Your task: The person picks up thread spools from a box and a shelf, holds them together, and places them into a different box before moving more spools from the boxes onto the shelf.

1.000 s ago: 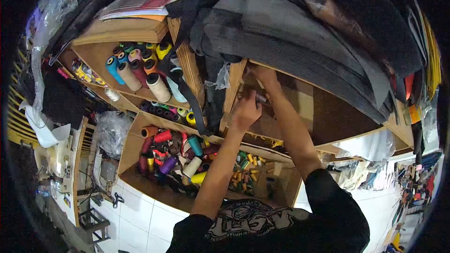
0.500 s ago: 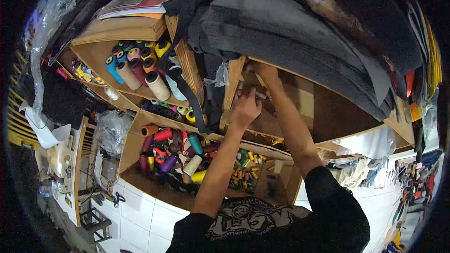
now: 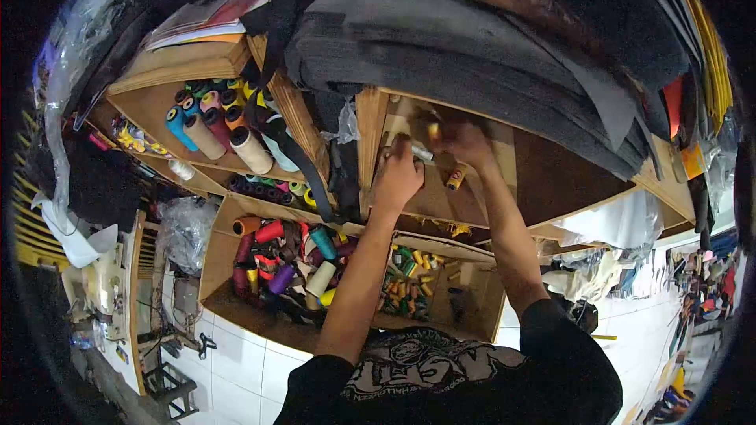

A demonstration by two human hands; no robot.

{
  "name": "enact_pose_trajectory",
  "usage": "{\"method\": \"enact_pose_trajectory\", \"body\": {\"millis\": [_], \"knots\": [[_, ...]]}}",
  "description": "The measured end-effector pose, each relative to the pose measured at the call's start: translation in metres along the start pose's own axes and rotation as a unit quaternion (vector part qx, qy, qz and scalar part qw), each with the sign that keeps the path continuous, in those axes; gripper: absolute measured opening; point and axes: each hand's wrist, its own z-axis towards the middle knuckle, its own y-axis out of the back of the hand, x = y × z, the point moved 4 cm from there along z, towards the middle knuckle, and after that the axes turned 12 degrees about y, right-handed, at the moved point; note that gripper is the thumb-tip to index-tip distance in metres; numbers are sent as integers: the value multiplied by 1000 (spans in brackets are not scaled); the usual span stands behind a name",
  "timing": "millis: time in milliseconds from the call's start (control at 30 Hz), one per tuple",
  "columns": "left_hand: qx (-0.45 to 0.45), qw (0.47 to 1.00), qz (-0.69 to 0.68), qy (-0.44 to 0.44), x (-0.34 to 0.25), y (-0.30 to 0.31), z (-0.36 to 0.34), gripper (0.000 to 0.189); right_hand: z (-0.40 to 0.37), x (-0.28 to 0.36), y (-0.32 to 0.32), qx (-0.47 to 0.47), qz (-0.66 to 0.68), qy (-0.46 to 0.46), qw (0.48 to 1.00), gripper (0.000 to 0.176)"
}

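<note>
Inside the open wooden shelf compartment (image 3: 543, 189), my left hand (image 3: 399, 175) is closed, its fingers curled around the end of a pale thread spool (image 3: 423, 153). My right hand (image 3: 469, 146) is also in the compartment, smeared by motion, with a small yellow spool (image 3: 434, 131) at its fingertips. An orange thread spool (image 3: 455, 179) lies on the compartment floor just below my right hand. Beneath my forearms is a cardboard box (image 3: 224, 303) with large coloured thread cones on its left and several small spools (image 3: 409, 287) on its right.
Left of the compartment, a shelf holds upright thread cones (image 3: 250, 151). Dark folded fabric (image 3: 472, 47) lies on top and overhangs the compartment. A black strap (image 3: 303, 138) hangs in front of the wooden post. A sewing machine (image 3: 102, 287) stands at far left, over white floor tiles (image 3: 236, 354).
My right hand has drawn back from deep in the compartment, with the yellow spool now showing at its fingertips. The orange spool has come into sight. The view has shifted slightly.
</note>
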Motion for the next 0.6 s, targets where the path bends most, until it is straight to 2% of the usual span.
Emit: {"method": "enact_pose_trajectory", "body": {"millis": [33,100,167,233,300,367,400,433,467,500,533,600], "knots": [[-30,999,23,-19,1,-1,0,48,8,4,-1,-67,125,3,990,62],[-52,997,43,-40,-2,1,-2,46,21,21,-6,-165,221,-1,961,54],[-40,998,38,-43,-7,7,-3,49,36,34,-14,-229,167,-13,959,58],[-23,999,38,-16,-15,17,-5,51,63,13,-36,-225,3,-16,974,57],[-25,999,46,-11,-13,16,-5,53,80,-9,-60,-225,86,-14,970,55],[-46,997,63,-28,-5,7,-4,54,87,-8,-61,-233,39,-8,972,55],[26,997,60,30,-13,16,-5,55,85,1,-58,-254,25,7,967,56],[34,997,56,50,-19,22,-4,55,81,10,-55,-274,11,21,962,56],[46,995,50,70,-21,25,-5,55,70,29,-44,-198,119,-96,968,56],[58,993,44,90,-21,24,-6,55,62,56,-29,-218,115,-105,963,55],[6,999,27,23,-13,15,-4,53,55,79,-17,-239,109,-115,958,55],[7,1000,22,10,-10,14,-3,53,51,75,-10,-243,83,-99,961,53]]}}
